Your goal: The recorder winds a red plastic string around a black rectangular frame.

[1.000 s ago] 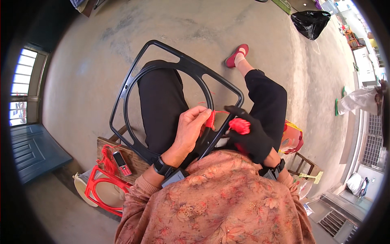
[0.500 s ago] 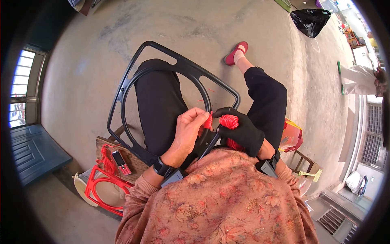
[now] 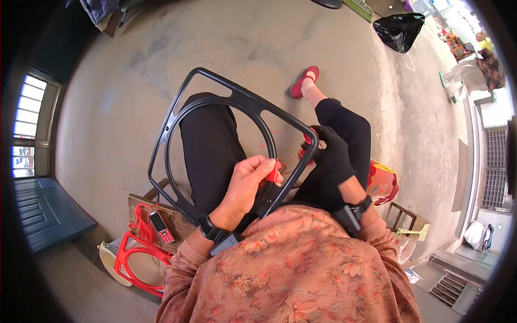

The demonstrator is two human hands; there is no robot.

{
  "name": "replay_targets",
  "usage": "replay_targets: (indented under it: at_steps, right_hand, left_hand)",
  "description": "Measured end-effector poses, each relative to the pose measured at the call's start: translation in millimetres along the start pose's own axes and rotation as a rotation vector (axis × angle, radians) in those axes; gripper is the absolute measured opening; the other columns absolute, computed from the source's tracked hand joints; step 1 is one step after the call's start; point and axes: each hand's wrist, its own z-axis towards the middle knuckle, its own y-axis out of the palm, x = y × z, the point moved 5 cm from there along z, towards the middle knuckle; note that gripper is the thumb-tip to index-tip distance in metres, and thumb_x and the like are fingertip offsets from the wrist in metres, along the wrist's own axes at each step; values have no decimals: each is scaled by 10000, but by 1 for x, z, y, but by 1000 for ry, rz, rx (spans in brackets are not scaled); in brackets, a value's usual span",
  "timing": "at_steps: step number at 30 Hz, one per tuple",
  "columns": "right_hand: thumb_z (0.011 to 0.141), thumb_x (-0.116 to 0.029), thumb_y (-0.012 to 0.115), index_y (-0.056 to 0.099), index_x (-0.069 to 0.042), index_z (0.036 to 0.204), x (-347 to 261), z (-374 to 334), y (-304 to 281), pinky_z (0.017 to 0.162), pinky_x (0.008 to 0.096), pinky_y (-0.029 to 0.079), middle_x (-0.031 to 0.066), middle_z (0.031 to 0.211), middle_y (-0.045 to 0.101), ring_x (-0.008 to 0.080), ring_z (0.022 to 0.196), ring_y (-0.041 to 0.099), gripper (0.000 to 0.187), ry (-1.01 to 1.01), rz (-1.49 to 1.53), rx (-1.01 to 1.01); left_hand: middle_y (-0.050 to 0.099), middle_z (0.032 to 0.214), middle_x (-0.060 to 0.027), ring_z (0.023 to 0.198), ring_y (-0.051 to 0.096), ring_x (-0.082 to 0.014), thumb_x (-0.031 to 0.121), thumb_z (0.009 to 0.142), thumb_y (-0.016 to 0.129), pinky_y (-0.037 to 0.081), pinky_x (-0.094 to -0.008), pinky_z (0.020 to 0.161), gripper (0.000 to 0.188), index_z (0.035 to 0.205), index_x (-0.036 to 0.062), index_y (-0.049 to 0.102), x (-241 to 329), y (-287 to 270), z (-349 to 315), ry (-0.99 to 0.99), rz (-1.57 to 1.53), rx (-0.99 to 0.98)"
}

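A black frame (image 3: 247, 101) with a large round opening rests across my lap, tilted. My bare left hand (image 3: 242, 185) pinches red cord (image 3: 273, 171) wound on the ring's right side, thumb and fingertips pressed together. Beyond the frame's right bar, my right hand (image 3: 333, 157), in a black glove, is closed around a bundle of red cord (image 3: 305, 157). The bar hides part of this bundle and the fingertips.
At my left, a wooden bench (image 3: 186, 229) holds a mobile phone (image 3: 161, 227) and loose red strands (image 3: 142, 229). A red frame (image 3: 123, 253) lies over a pale bucket (image 3: 107, 261). A red bag (image 3: 383, 183) stands at my right. Another person (image 3: 463, 75) is far right.
My right hand has moved right and away from the left hand, carrying the cord bundle past the frame's bar. The left hand keeps its pinch at the ring. The whole view has shifted slightly.
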Motion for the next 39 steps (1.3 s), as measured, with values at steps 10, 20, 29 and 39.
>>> replay_targets:
  at_steps: [10,20,29,39]
  right_hand:
    - [864,-347,656,378,19,1358,-40,-3,72,883,319,492,144,1203,563,196,1007,588,675,561,1576,-409]
    - [840,-361,672,362,33,1368,-76,22,72,839,329,509,142,1130,581,212,913,624,729,272,1652,-744]
    - [939,-223,547,543,0,1102,87,-1,33,800,317,505,72,960,593,172,864,600,276,456,1560,114]
    - [944,-291,522,516,-103,870,51,-77,-100,652,355,414,20,684,462,168,673,502,202,681,1857,421]
  left_hand:
    - [664,786,-84,696,648,-140,157,916,608,545,-261,652,181,972,-15,627,-14,3,-1,-119,-134,-15]
    - [681,866,-19,765,625,-64,133,920,601,500,-208,688,160,969,5,685,-13,-4,-1,11,-64,7]
    - [665,755,-96,645,630,-135,171,945,554,529,-249,619,183,919,5,626,3,-8,-2,-10,-63,38]
    - [654,749,-95,638,628,-141,170,950,548,527,-247,615,141,999,40,571,5,-9,1,30,-94,68]
